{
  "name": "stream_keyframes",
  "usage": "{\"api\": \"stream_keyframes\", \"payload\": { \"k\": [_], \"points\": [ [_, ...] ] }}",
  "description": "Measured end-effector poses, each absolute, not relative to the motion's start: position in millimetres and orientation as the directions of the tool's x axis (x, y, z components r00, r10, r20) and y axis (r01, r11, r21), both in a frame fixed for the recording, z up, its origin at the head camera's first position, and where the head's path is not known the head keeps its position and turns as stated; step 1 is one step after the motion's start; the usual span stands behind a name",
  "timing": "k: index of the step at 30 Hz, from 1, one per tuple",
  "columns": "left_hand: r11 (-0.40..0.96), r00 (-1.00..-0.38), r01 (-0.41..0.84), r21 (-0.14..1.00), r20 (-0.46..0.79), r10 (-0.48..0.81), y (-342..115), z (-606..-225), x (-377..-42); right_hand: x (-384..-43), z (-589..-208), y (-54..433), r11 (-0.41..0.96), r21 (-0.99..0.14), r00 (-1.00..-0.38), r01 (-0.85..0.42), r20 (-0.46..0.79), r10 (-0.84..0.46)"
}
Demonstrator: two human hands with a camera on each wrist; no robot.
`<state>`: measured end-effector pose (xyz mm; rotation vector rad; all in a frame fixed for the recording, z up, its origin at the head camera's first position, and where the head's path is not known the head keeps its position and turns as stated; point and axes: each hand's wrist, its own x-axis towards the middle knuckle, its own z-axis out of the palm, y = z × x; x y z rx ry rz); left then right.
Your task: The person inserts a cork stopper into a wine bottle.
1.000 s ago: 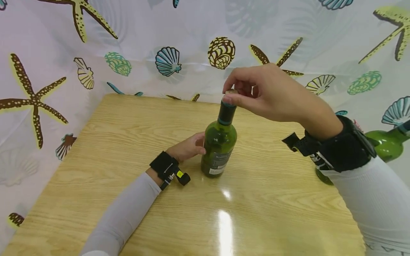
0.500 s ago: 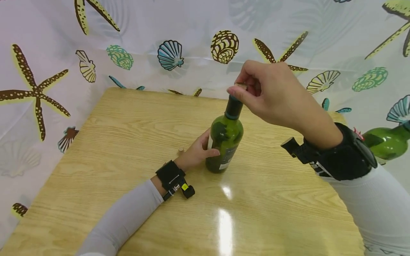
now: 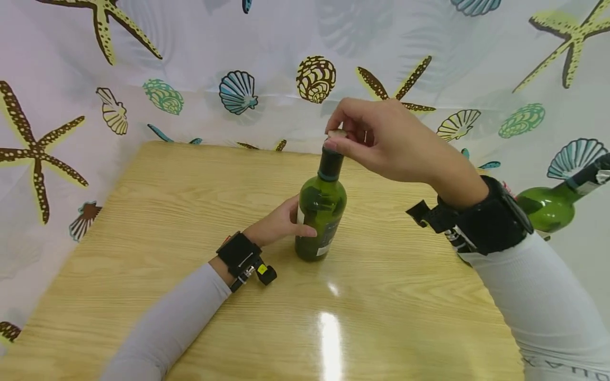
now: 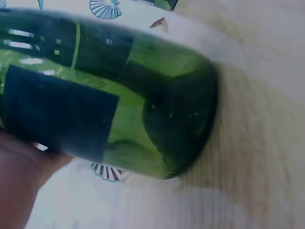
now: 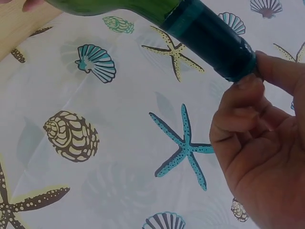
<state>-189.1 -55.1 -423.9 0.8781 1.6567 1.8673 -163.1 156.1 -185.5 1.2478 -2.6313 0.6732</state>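
Observation:
A green wine bottle point(image 3: 321, 203) with a dark neck sleeve stands on the wooden table, leaning slightly to the right in the head view. My left hand point(image 3: 281, 225) grips its lower body from the left, thumb across the front and the other fingers hidden behind the glass. At the bottle's mouth, my right hand point(image 3: 381, 135) pinches a pale cork point(image 3: 337, 133) between thumb and fingers. From the right wrist, the fingertips close on the end of the neck point(image 5: 214, 43) and mostly cover the cork. The left wrist view shows the dark label point(image 4: 59, 112) and the bottle's base.
Another green bottle point(image 3: 545, 209) appears tilted at the right, beyond my right wrist. A dark base edge shows partly behind that wrist. The wooden table point(image 3: 205, 185) ends at a white curtain point(image 3: 276, 42) printed with shells and starfish.
My left thumb has moved from the bottle's left side onto its front. The bottle has turned a little, its label shifting rightward. My right hand stays at the mouth; the head view has shifted.

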Motion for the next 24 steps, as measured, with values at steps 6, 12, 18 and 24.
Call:
{"api": "stream_keyframes", "payload": {
  "k": [6, 12, 18, 24],
  "points": [
    [-0.135, -0.689, 0.042, 0.99, 0.127, 0.713, -48.9, -427.8, -187.0, -159.2, -187.6, 155.3, 0.574, -0.362, -0.677, -0.735, 0.335, -0.655],
    [-0.177, -0.757, 0.028, 0.984, 0.136, 0.639, -41.8, -424.4, -175.3, -155.0, -188.1, 151.6, 0.621, -0.334, -0.704, -0.709, 0.379, -0.6],
    [-0.188, -0.786, 0.068, 0.98, 0.168, 0.594, -33.5, -421.9, -169.5, -152.4, -191.0, 154.4, 0.629, -0.354, -0.719, -0.693, 0.409, -0.562],
    [-0.198, -0.795, 0.096, 0.975, 0.195, 0.575, -36.8, -428.7, -159.6, -153.2, -203.6, 152.2, 0.581, -0.402, -0.707, -0.707, 0.424, -0.566]
  ]
}}
